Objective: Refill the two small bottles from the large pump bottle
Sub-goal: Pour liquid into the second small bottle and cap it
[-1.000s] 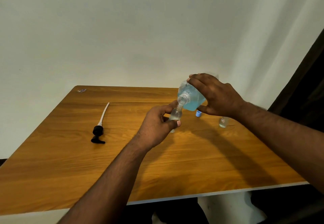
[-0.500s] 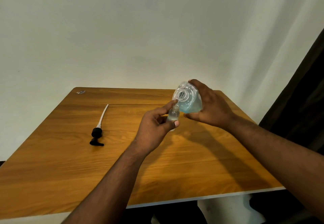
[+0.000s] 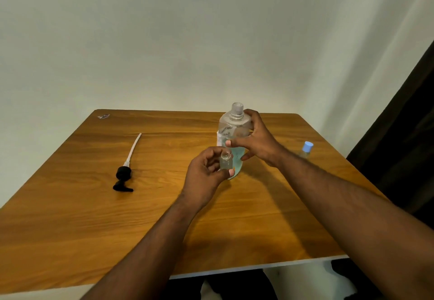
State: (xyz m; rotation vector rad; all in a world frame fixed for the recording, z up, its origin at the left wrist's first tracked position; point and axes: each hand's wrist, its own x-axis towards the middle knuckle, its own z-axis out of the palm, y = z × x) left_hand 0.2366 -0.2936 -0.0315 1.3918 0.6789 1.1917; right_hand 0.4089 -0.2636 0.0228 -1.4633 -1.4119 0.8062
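Soft even light, wide-angle edge distortion

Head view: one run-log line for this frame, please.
large bottle upright on table, uncapped | right hand grips it | left hand holds open small bottle | pump lying left | capped small bottle right

The clear large bottle, uncapped and part full of blue liquid, stands upright near the tabletop's far right; an open small clear bottle is held just before it, another, blue-capped, stands by the right edge, and the black pump lies left.
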